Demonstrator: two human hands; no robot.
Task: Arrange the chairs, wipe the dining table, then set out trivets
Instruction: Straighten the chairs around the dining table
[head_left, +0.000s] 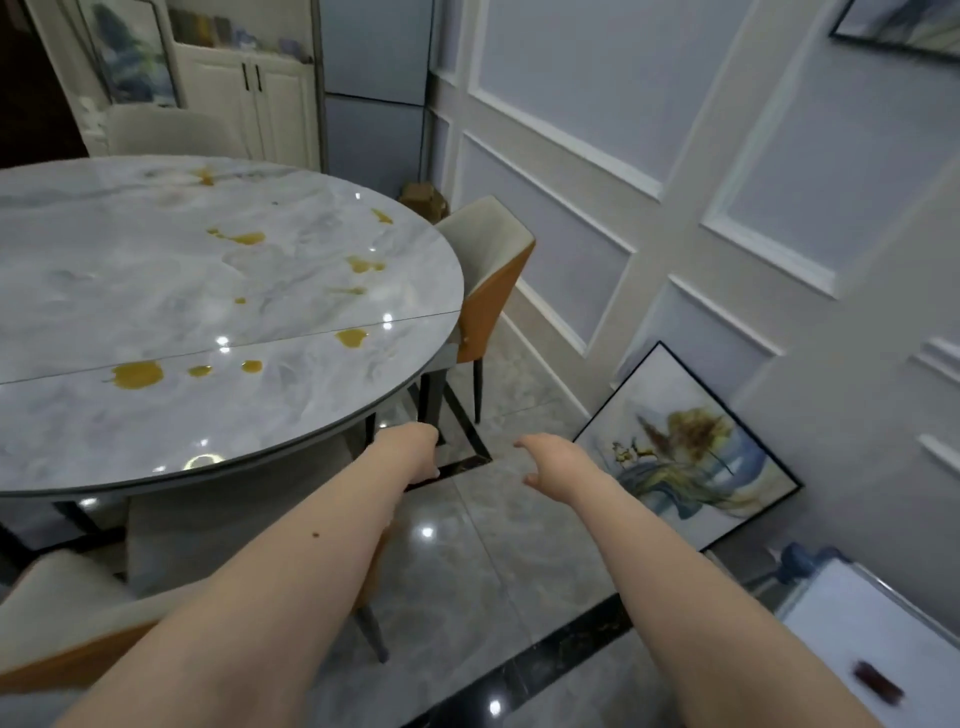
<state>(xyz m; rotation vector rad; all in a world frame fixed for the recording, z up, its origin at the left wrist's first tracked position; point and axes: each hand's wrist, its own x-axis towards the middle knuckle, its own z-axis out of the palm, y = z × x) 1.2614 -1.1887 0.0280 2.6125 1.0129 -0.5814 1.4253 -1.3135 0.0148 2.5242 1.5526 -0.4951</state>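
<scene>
Marble-patterned grey stone forms the round dining table (156, 291), glossy, with a straight seam across it and yellow-orange spills scattered over the top; its left side runs out of view. Polished grey floor tiles (519, 561) with dark inlay bands reflect ceiling lights. One chair (491, 280), cream front and orange back on thin dark legs, stands tucked at the table's far right edge; another chair (62, 623) sits at lower left, mostly cut off. A framed painting (685, 457) leans against the panelled wall. Both bare forearms reach forward over the floor. The left hand (413, 449) seems loosely curled, fingers largely hidden; the right hand (553, 460) is relaxed, fingers spread, grasping nothing.
</scene>
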